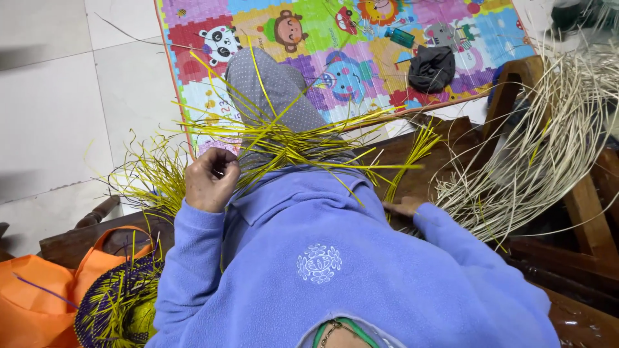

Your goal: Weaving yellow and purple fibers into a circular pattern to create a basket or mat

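The left hand (211,180) is curled into a loose fist around a bunch of yellow strips (290,145), fingers folded over them near where they cross the lap. From that grip the strips fan out: most run away to the right over the knee (271,87) in grey dotted trousers, some stick up and forward, and a frayed tuft spreads out to the left of the fist and below it.

The right hand (403,206) lies flat and low, mostly hidden by the blue fleece sleeve (464,258); only a bit of the fingers shows, resting on the dark wooden bench (445,138) at the foot of a short fan of yellow strips. Whether it has hold of anything I cannot tell.

Just right of that hand a big sheaf of pale straw-coloured strips (541,148) arcs up over the wooden frame. Beyond the knee lies a colourful play mat (361,38) with cartoon animals, a dark cloth (431,67) on it. Below the left fist sit an orange bag (39,290) and a purple-and-yellow woven piece (116,303)
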